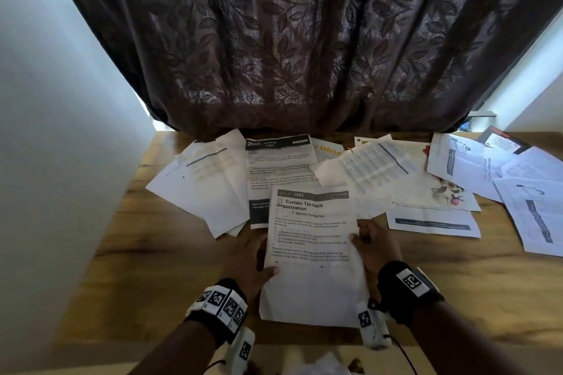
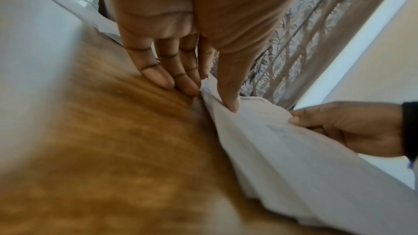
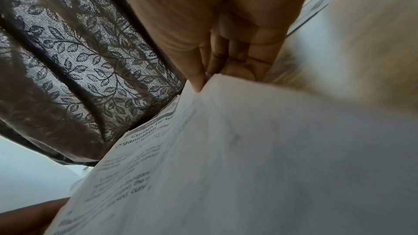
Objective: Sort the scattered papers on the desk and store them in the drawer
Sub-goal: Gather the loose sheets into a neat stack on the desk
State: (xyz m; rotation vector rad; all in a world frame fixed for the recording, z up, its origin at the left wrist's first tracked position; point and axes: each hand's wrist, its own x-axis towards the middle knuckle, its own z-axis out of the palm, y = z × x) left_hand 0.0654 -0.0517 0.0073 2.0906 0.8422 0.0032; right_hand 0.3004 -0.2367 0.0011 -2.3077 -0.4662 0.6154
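Observation:
A printed sheet headed "Curtain Tie-back Organization" is held over the wooden desk between both hands. My left hand pinches its left edge, thumb on top and fingers beneath. My right hand pinches the right edge the same way. In the left wrist view the thumb presses on the sheet while the fingers lie under it. In the right wrist view the sheet is seen from its edge. Several other papers lie scattered behind it. No drawer is in view.
A dark leaf-patterned curtain hangs down to the desk's back edge. A white wall borders the desk on the left. More printed sheets crowd the right side. Crumpled white paper shows below the front edge.

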